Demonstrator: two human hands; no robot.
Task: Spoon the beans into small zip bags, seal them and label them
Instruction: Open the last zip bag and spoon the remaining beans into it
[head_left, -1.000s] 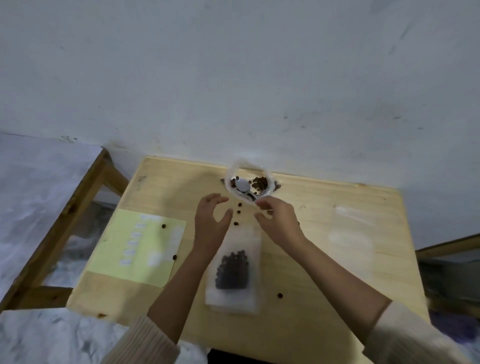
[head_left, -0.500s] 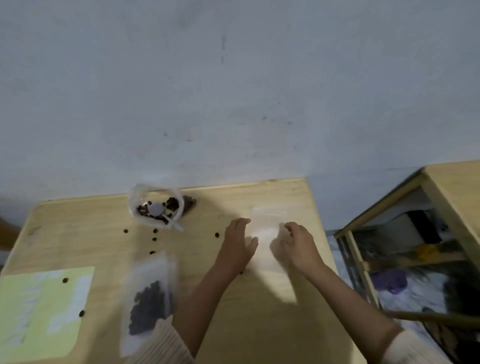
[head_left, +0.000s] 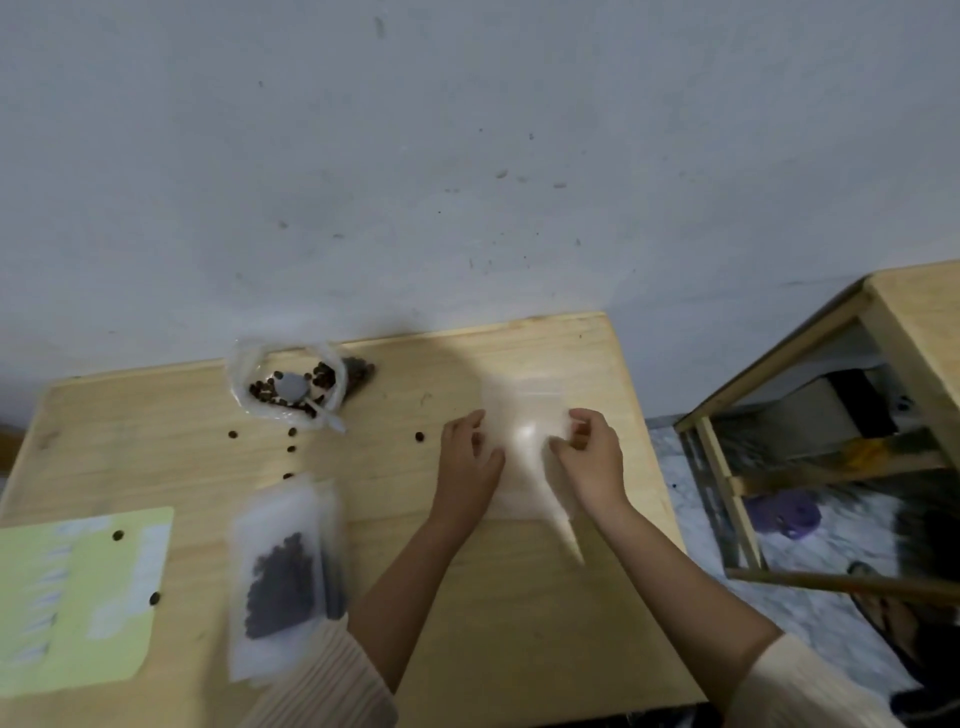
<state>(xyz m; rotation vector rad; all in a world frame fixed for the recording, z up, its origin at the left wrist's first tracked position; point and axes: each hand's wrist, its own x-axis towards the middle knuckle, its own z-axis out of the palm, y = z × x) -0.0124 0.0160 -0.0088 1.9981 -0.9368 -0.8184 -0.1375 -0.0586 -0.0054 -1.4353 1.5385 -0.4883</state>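
Your left hand (head_left: 467, 460) and right hand (head_left: 592, 462) flank the flat clear plastic zip bag (head_left: 524, 415) on the pale wooden table (head_left: 493, 634). Fingers are curled at its side edges; cannot tell if they pinch it. The frosted bag of dark beans (head_left: 283, 577) lies well left, blurred.

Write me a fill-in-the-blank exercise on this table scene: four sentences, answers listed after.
1. The white spoon lies in the open bag that holds ____.
2. The label sheet is pale ____.
3. The left hand and right hand grip a clear zip bag that is ____.
4. The filled zip bag lies between the label sheet and the ____ forearm.
Answers: beans; yellow; empty; left.
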